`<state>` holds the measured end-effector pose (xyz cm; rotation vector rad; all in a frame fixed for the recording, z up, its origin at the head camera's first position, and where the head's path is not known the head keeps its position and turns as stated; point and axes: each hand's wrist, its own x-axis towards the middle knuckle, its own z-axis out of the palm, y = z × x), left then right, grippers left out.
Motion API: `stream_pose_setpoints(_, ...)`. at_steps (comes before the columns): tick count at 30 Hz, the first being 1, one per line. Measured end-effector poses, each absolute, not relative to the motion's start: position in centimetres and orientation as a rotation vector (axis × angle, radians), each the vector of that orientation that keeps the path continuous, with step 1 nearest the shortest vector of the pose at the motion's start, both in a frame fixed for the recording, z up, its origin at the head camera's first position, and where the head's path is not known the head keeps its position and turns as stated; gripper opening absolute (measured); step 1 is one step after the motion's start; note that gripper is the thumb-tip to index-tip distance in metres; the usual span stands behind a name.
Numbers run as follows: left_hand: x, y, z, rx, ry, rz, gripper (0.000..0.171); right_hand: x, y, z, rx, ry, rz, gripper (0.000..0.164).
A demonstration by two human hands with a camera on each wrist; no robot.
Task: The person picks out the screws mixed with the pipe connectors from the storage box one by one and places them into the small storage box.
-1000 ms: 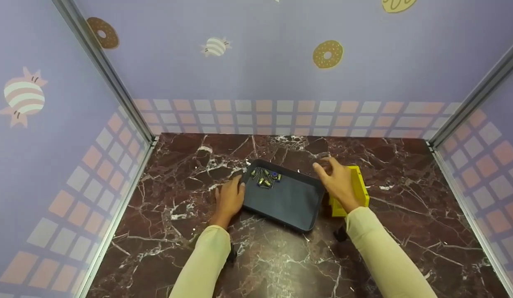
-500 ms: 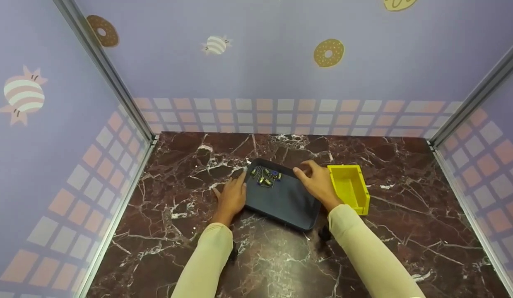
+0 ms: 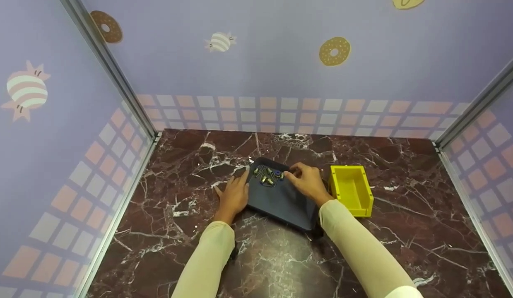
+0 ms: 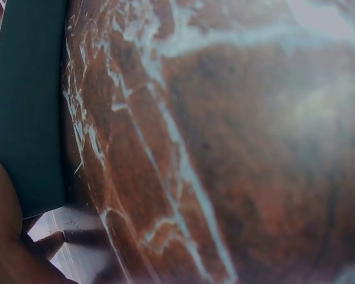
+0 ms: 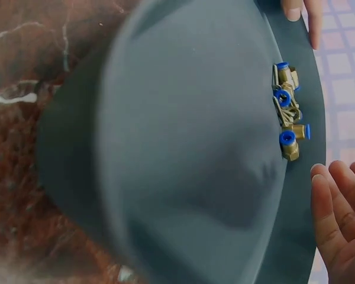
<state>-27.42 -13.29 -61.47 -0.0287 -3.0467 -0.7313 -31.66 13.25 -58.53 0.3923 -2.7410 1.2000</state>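
Observation:
A dark grey tray (image 3: 277,203) lies at an angle on the marble-patterned surface. Brass push-in fittings with blue collars (image 5: 289,139) are heaped with thin metal pieces (image 5: 287,109) near its far left corner. My left hand (image 3: 234,195) rests against the tray's left edge, its fairly straight fingers at the rim. In the left wrist view, part of that hand (image 4: 6,228) shows beside the tray's outer wall (image 4: 29,112). Over the tray's right part is my right hand (image 3: 308,181), thumb and fingers apart, close to the fittings. Nothing shows between its fingers (image 5: 328,210) in the right wrist view.
A yellow open-fronted bin (image 3: 351,190) stands just right of the tray, beyond my right wrist. Patterned lilac panels (image 3: 281,62) enclose the marble-patterned surface (image 3: 190,165) at the back and both sides.
My right hand has moved left from over the yellow bin to over the tray, near the fittings, uncovering the bin. The left hand stays at the tray's edge.

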Motion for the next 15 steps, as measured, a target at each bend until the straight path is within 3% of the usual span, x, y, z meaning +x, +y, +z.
stream_pose_setpoints(15,-27.4,-13.3,-61.5,-0.023,-3.060,-0.716,0.052,-33.1,11.5,-59.1,0.571,-2.832,1.139,0.026)
